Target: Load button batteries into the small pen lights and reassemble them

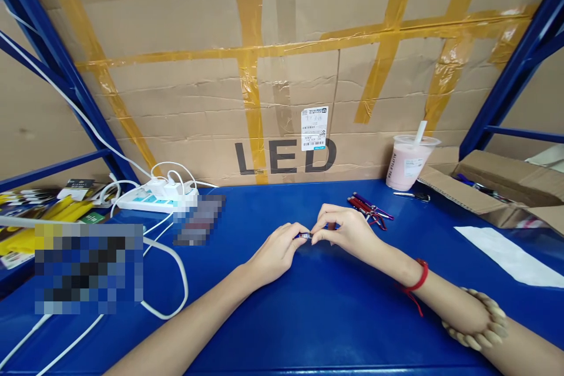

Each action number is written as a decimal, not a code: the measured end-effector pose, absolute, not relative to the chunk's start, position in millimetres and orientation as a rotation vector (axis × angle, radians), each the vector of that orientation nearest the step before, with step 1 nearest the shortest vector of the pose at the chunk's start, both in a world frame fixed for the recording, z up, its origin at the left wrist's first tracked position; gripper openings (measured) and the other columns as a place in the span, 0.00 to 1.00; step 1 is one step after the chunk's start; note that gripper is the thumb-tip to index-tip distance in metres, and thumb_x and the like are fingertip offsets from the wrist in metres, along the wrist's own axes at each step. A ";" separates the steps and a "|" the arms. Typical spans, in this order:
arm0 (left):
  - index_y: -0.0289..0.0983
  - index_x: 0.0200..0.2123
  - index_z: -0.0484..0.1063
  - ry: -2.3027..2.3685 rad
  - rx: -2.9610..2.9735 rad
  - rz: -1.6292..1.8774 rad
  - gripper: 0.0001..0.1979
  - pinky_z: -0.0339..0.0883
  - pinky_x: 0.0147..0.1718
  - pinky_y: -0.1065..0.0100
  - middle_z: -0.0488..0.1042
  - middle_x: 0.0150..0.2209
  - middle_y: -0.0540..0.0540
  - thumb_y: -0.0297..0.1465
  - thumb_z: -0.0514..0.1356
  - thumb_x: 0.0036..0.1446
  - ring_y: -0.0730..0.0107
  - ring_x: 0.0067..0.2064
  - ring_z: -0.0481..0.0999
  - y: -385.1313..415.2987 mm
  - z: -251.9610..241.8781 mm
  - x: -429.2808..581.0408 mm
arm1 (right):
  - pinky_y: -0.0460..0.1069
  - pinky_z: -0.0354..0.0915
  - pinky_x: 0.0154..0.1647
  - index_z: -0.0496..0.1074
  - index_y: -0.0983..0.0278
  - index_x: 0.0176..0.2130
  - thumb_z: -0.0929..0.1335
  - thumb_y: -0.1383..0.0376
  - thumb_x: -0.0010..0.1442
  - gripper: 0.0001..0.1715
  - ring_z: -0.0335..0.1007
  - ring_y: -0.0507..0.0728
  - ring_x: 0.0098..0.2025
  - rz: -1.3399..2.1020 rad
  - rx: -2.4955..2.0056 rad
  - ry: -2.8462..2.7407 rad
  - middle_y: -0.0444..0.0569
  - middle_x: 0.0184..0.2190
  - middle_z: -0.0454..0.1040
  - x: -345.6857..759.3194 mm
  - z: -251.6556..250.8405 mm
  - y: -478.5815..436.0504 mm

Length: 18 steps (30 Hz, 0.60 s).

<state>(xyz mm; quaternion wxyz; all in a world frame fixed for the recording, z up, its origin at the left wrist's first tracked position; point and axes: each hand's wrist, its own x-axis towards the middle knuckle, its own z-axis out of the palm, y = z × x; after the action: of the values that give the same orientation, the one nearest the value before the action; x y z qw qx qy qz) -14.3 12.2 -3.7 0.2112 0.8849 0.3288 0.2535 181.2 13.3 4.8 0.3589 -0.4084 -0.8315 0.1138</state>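
My left hand [277,251] is closed in a pinch on a small dark-blue and silver piece [304,235] above the blue table. Thumb and forefinger of my right hand [346,229] pinch the other end of the same piece, so the two hands nearly meet. Most of it is covered by the fingertips, and its kind cannot be made out. Just behind my right hand lies a small pile of slim red and purple metallic items [369,209] with silver parts.
At the back left sits a white power strip [150,198] with plugged-in cables, beside yellow packaged goods [66,214]. A cup of pink drink [408,167] with a straw stands back right, near an opened cardboard box [497,188] and white paper [506,254]. Cardboard [198,111] walls the back.
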 end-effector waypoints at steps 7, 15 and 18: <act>0.38 0.40 0.65 0.940 2.448 0.716 0.11 0.62 0.41 0.69 0.72 0.39 0.47 0.32 0.44 0.65 0.69 0.40 0.70 11.4 -3.4 -15.5 | 0.41 0.59 0.19 0.76 0.65 0.27 0.71 0.52 0.49 0.18 0.64 0.44 0.19 0.692 -1.187 -2.017 0.46 0.28 0.70 180.1 2.8 17.2; 0.39 0.43 0.66 0.946 2.552 0.673 0.12 0.63 0.42 0.69 0.73 0.41 0.47 0.31 0.45 0.64 0.67 0.42 0.70 10.6 -5.4 -13.4 | 0.39 0.59 0.14 0.77 0.68 0.27 0.73 0.54 0.44 0.18 0.65 0.45 0.18 0.962 -1.235 -1.993 0.47 0.27 0.71 185.1 2.9 23.9; 0.40 0.43 0.66 0.965 2.532 0.693 0.12 0.63 0.42 0.68 0.73 0.42 0.47 0.31 0.45 0.64 0.67 0.43 0.71 10.9 -5.5 -14.2 | 0.39 0.59 0.14 0.77 0.69 0.27 0.73 0.54 0.44 0.18 0.65 0.45 0.17 0.977 -1.239 -1.953 0.47 0.27 0.71 183.1 0.5 25.4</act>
<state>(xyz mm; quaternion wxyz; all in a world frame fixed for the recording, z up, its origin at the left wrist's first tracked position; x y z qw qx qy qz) -14.2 10.9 -5.5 0.1713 0.8919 0.3400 0.2439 183.1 25.4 0.5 0.3103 -0.4690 -0.7395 0.3701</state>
